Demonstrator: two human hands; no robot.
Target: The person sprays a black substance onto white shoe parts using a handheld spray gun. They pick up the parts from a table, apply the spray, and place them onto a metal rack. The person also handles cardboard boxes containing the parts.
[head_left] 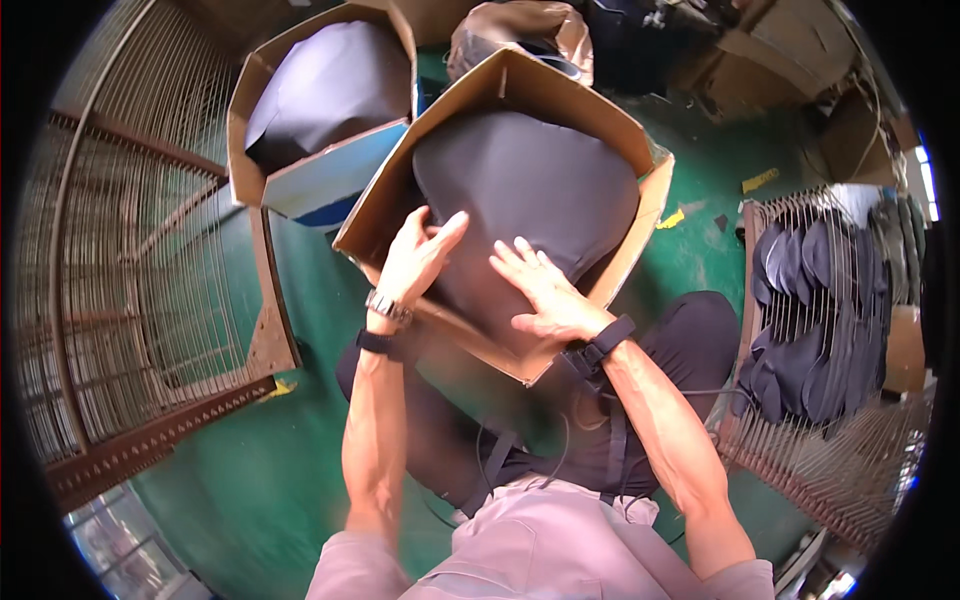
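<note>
A brown cardboard box (620,130) rests tilted on my lap, filled with a stack of dark grey foam sheets (530,190). My left hand (415,255) lies at the near left edge of the stack, fingers spread, thumb pointing up over the sheet. My right hand (545,290) presses flat on the near part of the dark sheet, fingers apart. Neither hand grips anything. A watch and a dark band sit on my left wrist, and a black strap on my right wrist.
A second open cardboard box (250,100) with dark sheets stands at the upper left. A rusty wire cage rack (120,300) fills the left. Another wire rack (850,440) at right holds several dark sole-shaped pieces (810,320). The floor (260,470) is green.
</note>
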